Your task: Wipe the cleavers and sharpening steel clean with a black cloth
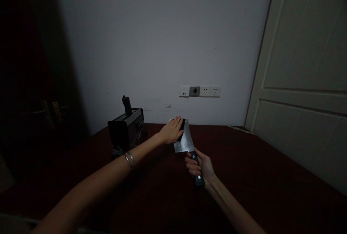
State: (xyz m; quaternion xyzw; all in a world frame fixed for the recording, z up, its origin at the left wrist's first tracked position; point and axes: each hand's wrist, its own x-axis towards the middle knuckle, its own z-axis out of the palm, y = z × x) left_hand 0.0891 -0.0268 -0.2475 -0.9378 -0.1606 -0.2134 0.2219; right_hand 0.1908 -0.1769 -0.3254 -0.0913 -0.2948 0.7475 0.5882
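Observation:
A cleaver [187, 140] with a broad, shiny steel blade and a black riveted handle is held over the table, its blade pointing away from me. My right hand [199, 165] is closed around the handle. My left hand [172, 130], fingers long and thumb apart, presses a flat black object [180, 137] against the blade's face. Most of that black piece is covered by the hand, so its kind cannot be made out.
A dark knife block [126, 127] stands to the left, with a black handle [126, 104] sticking up from it. Beneath everything is a dark red table [230, 161]. Wall sockets [210, 91] sit behind it, and a pale panelled door [300, 82] is on the right.

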